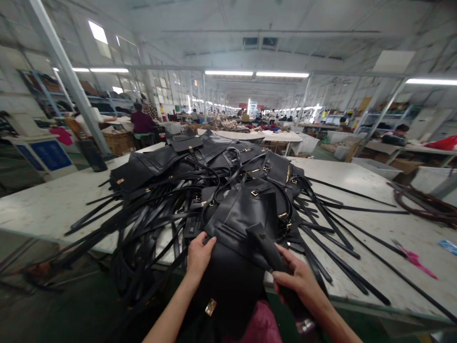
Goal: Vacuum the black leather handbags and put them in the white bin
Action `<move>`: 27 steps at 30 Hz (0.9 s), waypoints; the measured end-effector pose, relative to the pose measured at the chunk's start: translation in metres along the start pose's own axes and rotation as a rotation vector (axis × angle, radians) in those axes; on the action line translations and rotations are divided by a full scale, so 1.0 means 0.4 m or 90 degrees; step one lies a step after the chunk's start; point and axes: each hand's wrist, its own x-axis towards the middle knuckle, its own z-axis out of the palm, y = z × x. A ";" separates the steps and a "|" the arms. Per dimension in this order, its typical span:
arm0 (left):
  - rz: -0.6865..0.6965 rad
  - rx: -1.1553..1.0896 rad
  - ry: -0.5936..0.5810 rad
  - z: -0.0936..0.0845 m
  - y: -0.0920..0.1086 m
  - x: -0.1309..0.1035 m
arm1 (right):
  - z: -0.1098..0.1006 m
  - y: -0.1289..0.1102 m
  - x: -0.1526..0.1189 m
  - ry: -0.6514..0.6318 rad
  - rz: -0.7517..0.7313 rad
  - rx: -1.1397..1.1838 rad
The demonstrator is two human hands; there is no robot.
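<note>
A black leather bag piece [235,224] lies at the table's front edge, its flap with a gold clasp [210,307] hanging down over my lap. My left hand [200,255] pinches the left edge of this bag. On the right, my right hand [294,276] is closed around a wide black strap [267,247], whose upper end rests over the bag and whose lower end carries a metal fitting. Behind both hands rises a heap of black bags [153,164] with gold buckles and many loose straps.
Pink-handled scissors [414,262] and a coil of brown straps [424,202] lie on the right of the pale table [342,171]. Long black straps spread across both sides. Beyond are a person in purple [141,119], plastic bins and other worktables.
</note>
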 end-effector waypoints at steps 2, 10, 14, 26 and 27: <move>-0.013 -0.032 -0.013 -0.004 -0.027 -0.026 | 0.019 -0.005 0.022 -0.070 0.015 0.000; -0.046 -0.120 -0.028 0.047 -0.085 -0.054 | 0.182 -0.010 0.220 -0.135 0.005 -0.051; -0.043 -0.156 -0.039 0.040 -0.090 -0.055 | 0.178 -0.055 0.217 -0.053 -0.084 -0.036; -0.059 -0.212 -0.029 0.059 -0.125 -0.035 | -0.132 0.055 -0.097 0.009 0.099 -0.013; -0.057 -0.213 -0.029 0.061 -0.127 -0.034 | -0.135 0.073 -0.102 0.001 0.107 0.000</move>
